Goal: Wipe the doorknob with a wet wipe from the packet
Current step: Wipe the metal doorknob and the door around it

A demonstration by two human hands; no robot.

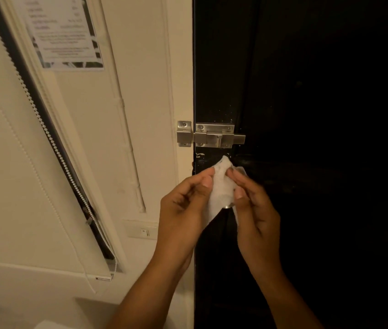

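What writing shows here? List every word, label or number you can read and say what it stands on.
None can be read.
Printed notice on the wall, upper left: several lines of text, too blurred to read.
Small label on the bottom rail of the blind: too small to read.
Wall switch: only a faint mark, not legible.
Wet wipe, sliding bolt and door: no text visible.

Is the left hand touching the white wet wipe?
Touching. The head view shows the left hand pinching the white wet wipe between thumb and fingers.
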